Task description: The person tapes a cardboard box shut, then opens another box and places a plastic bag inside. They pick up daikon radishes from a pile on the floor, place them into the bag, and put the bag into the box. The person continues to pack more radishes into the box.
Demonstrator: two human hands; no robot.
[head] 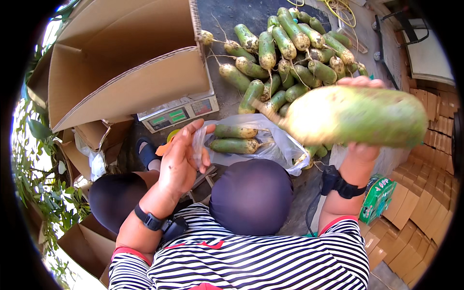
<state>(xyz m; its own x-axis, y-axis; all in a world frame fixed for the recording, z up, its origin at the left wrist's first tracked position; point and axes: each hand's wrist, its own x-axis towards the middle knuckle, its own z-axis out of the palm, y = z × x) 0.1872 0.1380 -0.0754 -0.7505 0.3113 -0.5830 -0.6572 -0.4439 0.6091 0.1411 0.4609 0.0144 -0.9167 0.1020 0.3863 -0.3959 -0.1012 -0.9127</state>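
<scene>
My right hand (364,151) lifts a large green radish (357,116), its pale root end turned left. The radish is blurred and hides most of that hand, with fingertips showing above it. Lower left, my left hand (181,157) has the edge of a clear plastic bag (286,145) caught across its fingers. Two green radishes (235,139) lie side by side in the bag's mouth, root ends to the right. Beyond the bag is a heap of green radishes (286,47) with soil on their roots.
An open cardboard box (145,87) rests on a digital scale (177,114) at the left. Stacked cardboard pieces (417,210) and a green package (378,199) are at the right. Yellow cord (340,12) lies at the back. My knee (252,195) is close to the bag.
</scene>
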